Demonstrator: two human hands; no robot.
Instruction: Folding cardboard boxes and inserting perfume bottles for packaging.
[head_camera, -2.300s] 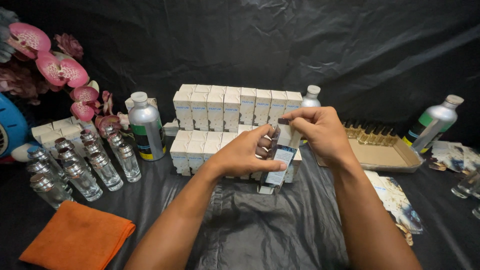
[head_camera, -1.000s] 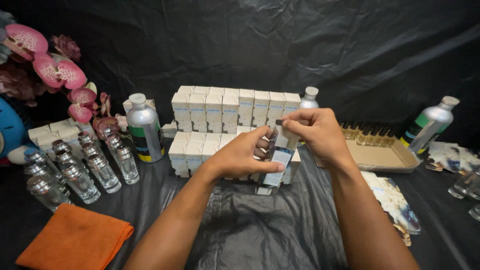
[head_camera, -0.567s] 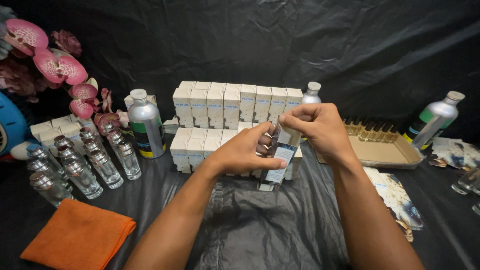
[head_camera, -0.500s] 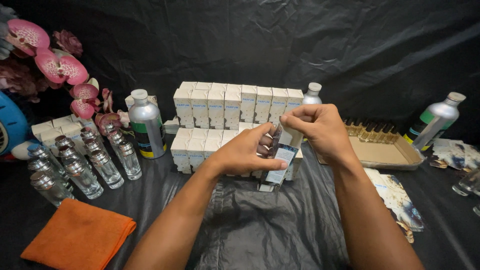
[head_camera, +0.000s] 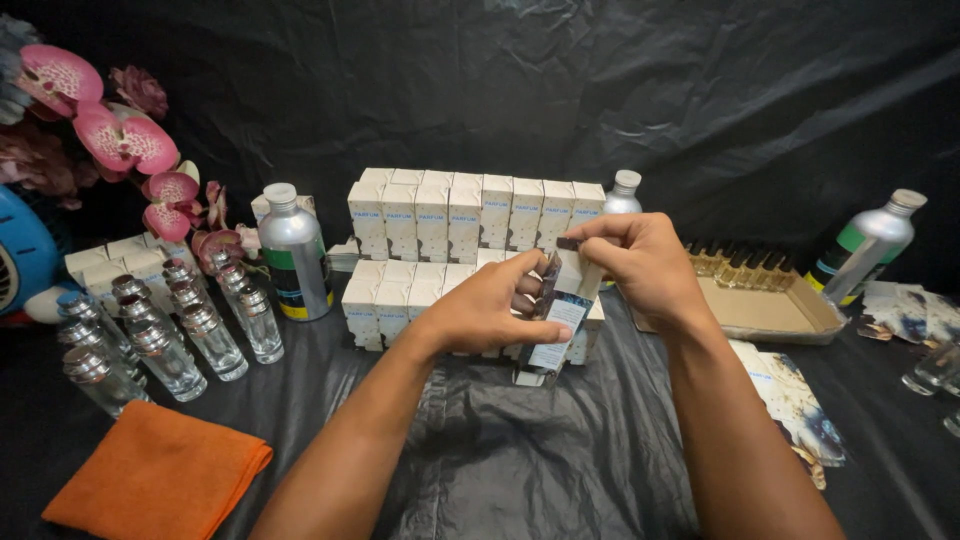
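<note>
My left hand (head_camera: 492, 308) grips a small clear glass bottle with a pale blue label (head_camera: 551, 324), held upright above the black sheet. My right hand (head_camera: 642, 262) pinches the dark cap end at the bottle's top. Right behind both hands stand two rows of small white cartons (head_camera: 455, 210), stacked one row on the other. The bottle's lower part shows below my left fingers; its middle is covered by them.
Several empty glass bottles with silver caps (head_camera: 170, 330) stand at the left, an orange cloth (head_camera: 160, 480) in front of them. Silver metal bottles (head_camera: 290, 252) (head_camera: 866, 245), a cardboard tray (head_camera: 765, 310), flat printed cartons (head_camera: 790, 395) and pink flowers (head_camera: 120, 140) surround the work area.
Both hands have kept hold of the bottle in the same spot; only small finger shifts at its top are visible.
</note>
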